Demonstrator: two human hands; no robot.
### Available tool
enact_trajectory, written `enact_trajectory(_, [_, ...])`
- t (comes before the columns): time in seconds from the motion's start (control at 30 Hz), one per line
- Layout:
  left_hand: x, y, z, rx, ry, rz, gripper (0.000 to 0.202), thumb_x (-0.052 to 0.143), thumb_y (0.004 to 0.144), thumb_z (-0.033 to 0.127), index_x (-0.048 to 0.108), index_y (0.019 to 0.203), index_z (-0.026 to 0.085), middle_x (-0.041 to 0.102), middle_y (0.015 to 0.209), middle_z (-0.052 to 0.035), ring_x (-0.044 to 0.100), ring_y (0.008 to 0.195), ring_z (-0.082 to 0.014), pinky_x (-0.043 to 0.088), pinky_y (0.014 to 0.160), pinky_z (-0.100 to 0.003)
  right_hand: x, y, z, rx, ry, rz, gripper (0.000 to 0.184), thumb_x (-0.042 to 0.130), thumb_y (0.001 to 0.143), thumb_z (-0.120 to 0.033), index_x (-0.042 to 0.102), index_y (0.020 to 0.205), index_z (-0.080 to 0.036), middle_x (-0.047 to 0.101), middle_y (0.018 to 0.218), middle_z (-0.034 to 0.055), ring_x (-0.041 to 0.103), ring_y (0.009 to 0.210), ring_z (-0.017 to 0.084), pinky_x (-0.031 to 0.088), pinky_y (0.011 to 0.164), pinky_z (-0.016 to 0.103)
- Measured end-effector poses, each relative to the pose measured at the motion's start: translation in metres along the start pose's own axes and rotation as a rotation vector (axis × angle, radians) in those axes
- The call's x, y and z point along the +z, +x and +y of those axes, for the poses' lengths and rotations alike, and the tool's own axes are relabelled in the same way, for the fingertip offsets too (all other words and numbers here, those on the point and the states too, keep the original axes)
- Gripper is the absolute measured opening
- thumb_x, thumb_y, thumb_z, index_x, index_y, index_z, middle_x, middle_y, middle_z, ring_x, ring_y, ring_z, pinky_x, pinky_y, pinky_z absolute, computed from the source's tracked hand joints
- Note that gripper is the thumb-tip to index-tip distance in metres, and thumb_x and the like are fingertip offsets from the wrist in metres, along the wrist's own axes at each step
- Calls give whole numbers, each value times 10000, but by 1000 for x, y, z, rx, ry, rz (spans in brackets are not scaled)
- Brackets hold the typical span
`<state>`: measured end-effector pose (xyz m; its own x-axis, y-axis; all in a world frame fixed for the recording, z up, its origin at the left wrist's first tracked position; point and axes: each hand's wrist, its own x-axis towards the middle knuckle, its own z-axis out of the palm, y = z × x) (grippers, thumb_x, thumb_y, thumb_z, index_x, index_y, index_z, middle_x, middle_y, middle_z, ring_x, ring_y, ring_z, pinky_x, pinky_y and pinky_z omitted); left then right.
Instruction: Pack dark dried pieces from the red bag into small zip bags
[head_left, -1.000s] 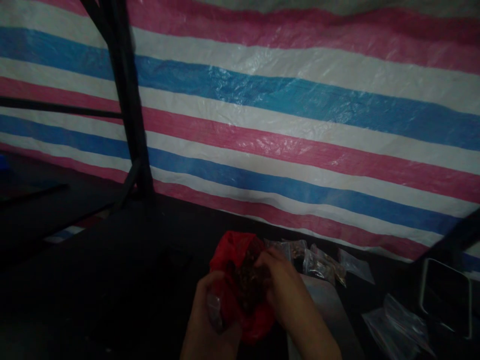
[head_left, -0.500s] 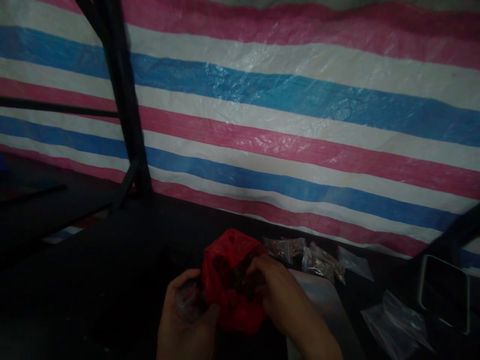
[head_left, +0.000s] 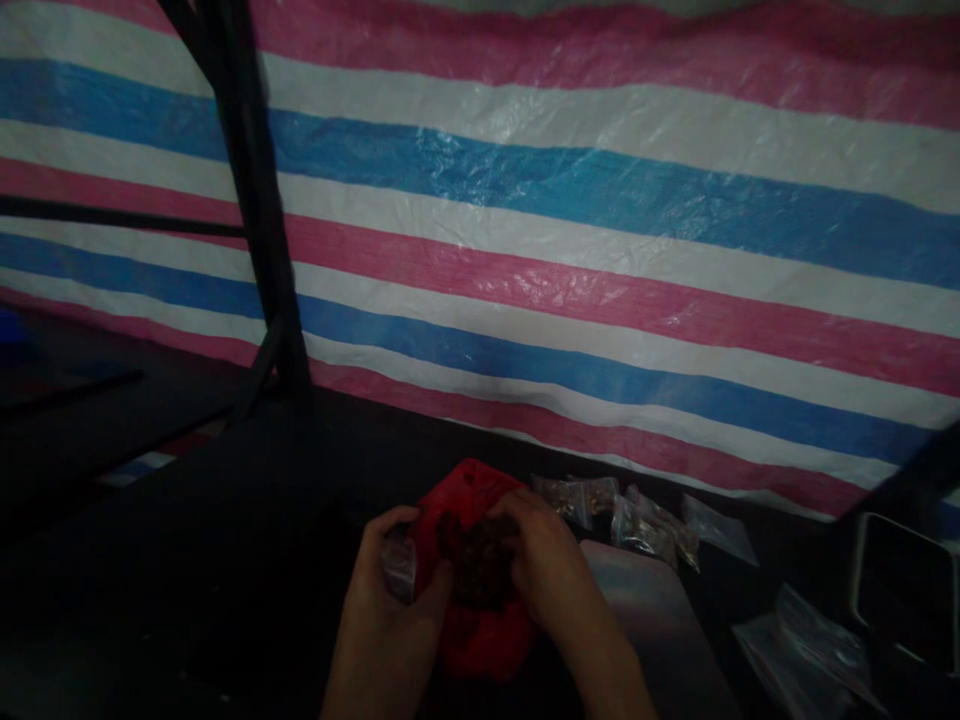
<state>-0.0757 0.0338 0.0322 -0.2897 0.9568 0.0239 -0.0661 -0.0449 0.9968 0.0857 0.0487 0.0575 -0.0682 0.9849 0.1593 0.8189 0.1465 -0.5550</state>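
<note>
A red plastic bag [head_left: 484, 645] stands with its mouth spread, showing a heap of small dark brown pieces [head_left: 484, 565] whose kind is too dim to make out. My left hand [head_left: 397, 600] is curled at the bag's left side, thumb at the rim, with a small clear plastic bag [head_left: 399, 565] between palm and red plastic. On the opposite side, my right hand [head_left: 536, 545] has its fingers bent over the right rim, tips partly hidden at the mouth.
Several small filled zip bags [head_left: 641, 530] lie behind a silvery flat panel [head_left: 645, 610]. Flat clear bags [head_left: 814, 650] and a dark-screened device [head_left: 907, 590] are at the right. A black frame post [head_left: 259, 200] stands before the striped sheet [head_left: 600, 230].
Both hands have shifted; the left moved right, closer around the red bag. The mouth is wider, and more of the brown pieces shows. The view has shifted slightly.
</note>
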Motion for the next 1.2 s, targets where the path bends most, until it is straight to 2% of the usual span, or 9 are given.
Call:
enact_trajectory(0.17, [1,1,-5,-43,-99,-40,512,807,598,277,628,1074,223,766,948,-47,737,809,-257,616,686,-358,0,-4,-4,-60,33,-75,581,476,623,127,724,1015,-222,746,1153,44,654,1147,216,450,1015,321])
enact_trajectory(0.33, [-5,3,-1,-50,-80,14,492,803,565,268,648,1029,217,764,903,-34,736,795,-244,593,651,-317,-2,-3,-4,-7,-50,-19,534,463,634,123,710,976,-204,719,1154,79,642,1141,233,440,1008,338])
enact_trajectory(0.47, [-3,3,0,-123,-185,-18,505,830,524,252,652,996,219,775,890,-25,751,793,-248,599,649,-320,4,-5,-3,-22,58,-41,524,497,607,111,701,954,-224,730,1122,41,655,1107,217,447,945,306])
enact_trajectory(0.6, [-1,2,2,-196,-246,12,516,836,508,244,657,991,212,772,833,1,732,721,-212,593,620,-297,9,-9,-2,12,207,-78,481,535,660,91,719,968,-229,743,1047,19,684,1013,196,459,843,271])
enact_trajectory(0.77, [-3,0,3,-208,-292,6,512,830,510,206,652,990,211,780,825,5,733,706,-201,593,610,-285,8,-13,3,71,263,-111,456,554,708,81,737,995,-221,754,971,15,701,940,196,463,787,266])
enact_trajectory(0.87, [-3,-3,5,-226,-306,42,520,836,491,204,657,979,213,772,809,16,725,676,-193,589,604,-289,5,-14,1,70,288,-147,438,532,720,80,716,972,-228,758,940,3,711,918,188,459,759,259])
enact_trajectory(1.03, [-1,-5,12,-343,-352,23,582,891,426,210,666,963,217,769,819,22,750,690,-208,590,620,-298,1,-13,-10,45,51,-104,484,533,662,106,678,980,-229,742,1122,37,666,1082,227,431,891,313])
enact_trajectory(1.2, [-5,-2,10,-260,-329,60,521,875,458,212,670,936,214,765,827,17,748,714,-207,597,615,-289,2,-14,-8,66,89,-96,470,528,642,91,656,958,-232,734,1117,37,655,1095,231,426,895,321])
